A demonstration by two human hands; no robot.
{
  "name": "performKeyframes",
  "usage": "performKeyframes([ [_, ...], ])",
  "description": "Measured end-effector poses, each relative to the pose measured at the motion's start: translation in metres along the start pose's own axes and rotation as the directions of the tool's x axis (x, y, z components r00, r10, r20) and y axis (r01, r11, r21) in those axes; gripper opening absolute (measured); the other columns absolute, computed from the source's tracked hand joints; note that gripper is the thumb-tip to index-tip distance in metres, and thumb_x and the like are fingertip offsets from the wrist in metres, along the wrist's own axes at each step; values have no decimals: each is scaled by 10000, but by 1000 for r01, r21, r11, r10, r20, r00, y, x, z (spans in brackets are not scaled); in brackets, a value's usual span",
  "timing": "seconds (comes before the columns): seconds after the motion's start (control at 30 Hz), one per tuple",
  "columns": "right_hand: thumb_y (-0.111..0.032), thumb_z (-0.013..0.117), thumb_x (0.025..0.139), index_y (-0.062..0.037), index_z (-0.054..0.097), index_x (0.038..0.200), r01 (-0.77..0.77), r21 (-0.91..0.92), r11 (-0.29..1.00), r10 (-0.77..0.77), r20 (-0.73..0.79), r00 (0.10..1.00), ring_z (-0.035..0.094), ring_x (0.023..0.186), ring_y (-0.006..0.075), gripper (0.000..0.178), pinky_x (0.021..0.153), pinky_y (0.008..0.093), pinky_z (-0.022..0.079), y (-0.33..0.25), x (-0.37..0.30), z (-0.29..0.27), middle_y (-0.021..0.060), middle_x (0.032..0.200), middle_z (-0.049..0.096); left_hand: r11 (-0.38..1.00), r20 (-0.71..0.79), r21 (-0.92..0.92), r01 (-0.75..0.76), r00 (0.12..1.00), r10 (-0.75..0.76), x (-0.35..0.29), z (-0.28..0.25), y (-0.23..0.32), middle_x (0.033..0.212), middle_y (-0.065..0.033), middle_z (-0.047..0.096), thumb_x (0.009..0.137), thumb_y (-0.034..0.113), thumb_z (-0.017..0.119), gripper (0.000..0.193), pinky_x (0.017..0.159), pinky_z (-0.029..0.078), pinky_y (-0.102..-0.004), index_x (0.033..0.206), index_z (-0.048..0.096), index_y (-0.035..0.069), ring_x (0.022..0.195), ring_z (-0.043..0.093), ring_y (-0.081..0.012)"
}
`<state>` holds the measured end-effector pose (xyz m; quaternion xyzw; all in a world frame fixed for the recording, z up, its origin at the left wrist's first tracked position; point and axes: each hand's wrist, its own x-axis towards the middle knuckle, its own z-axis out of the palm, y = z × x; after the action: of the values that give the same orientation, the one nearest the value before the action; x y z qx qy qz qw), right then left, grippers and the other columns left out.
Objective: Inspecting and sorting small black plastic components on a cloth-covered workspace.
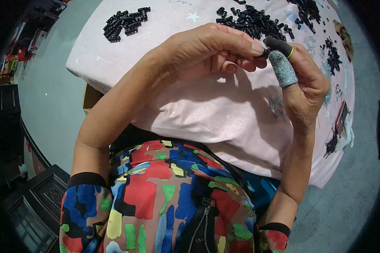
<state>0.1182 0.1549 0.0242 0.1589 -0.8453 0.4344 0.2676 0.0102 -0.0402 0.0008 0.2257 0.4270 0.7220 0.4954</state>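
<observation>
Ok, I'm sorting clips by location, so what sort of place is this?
Likely a small, home-like workspace: piles of small black parts lie on a pale pink cloth, and the right hand wears finger sleeves.

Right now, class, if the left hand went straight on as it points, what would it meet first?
Likely the right hand, at its speckled grey fabric thumb cover or dark grey finger cover, past the tiny black part between both hands; depth is unclear.
</observation>
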Motion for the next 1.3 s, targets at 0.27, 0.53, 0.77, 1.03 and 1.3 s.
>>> performKeyframes([
  [0.27,21,676,850,-3,742,1083,16,38,999,-15,-7,1000,661,815,119,244,692,234,522,3,-1,4,78,964,712,1000,36,-24,-14,999,15,0,-2,-2,1009,-94,733,934,235,693,286,673,511,-221,1096,683,-1,814,645,-70],
  [0.53,-103,830,717,-33,744,1084,95,-356,930,-117,-41,992,647,782,139,383,590,243,495,-10,1,9,88,973,713,1000,-14,-13,-9,1000,9,1,-2,-3,1003,-65,732,938,247,691,267,663,511,-220,1085,694,25,821,655,-66],
  [0.77,-82,812,630,-14,734,1011,137,-482,866,-179,-42,983,677,808,287,395,734,357,549,-6,0,15,135,931,711,999,-24,38,-20,999,21,1,-1,-4,977,-40,734,940,259,694,250,612,510,-174,1068,703,45,744,644,-38],
  [1.03,-65,782,634,-7,714,949,178,-490,854,-229,-45,972,665,767,285,327,697,360,537,-6,2,16,123,863,698,1000,-42,23,-1,999,2,2,0,-5,910,-3,710,953,244,683,226,627,509,-159,1064,706,48,730,633,-26],
  [1.3,-56,770,644,-5,701,923,181,-486,855,-231,-43,972,642,700,284,292,651,347,523,-6,1,18,113,810,676,1000,-60,15,-3,998,4,1,0,-6,993,-54,723,964,256,665,321,738,565,-231,1163,693,5,827,676,-94],
])
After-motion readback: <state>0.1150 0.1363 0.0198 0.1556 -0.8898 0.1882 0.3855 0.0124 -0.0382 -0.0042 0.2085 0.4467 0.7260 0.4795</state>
